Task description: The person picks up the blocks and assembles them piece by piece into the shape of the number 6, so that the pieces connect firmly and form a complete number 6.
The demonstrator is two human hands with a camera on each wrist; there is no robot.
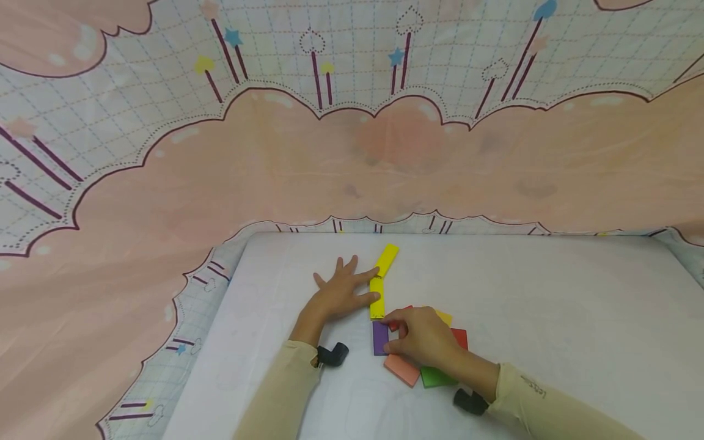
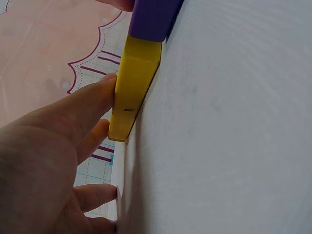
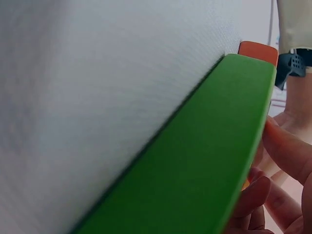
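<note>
On the white table, my left hand (image 1: 342,292) has its fingers spread. Its thumb and index finger touch two yellow blocks (image 1: 376,299) that form a bent line, the far one (image 1: 388,260) tilting right. My right hand (image 1: 423,336) pinches a purple block (image 1: 380,339) between thumb and index finger, at the near end of the yellow line. In the left wrist view, the purple block (image 2: 153,19) meets the end of a yellow block (image 2: 136,73). Below my right hand lie a salmon block (image 1: 402,370) and a green block (image 1: 437,377).
Beyond my right hand a red block (image 1: 459,338) and an orange-yellow block (image 1: 444,317) show partly; another red piece (image 1: 393,327) peeks out beside the fingers. A patterned pink cloth (image 1: 385,165) hangs behind the table (image 1: 577,318). Black wrist cameras sit on both wrists.
</note>
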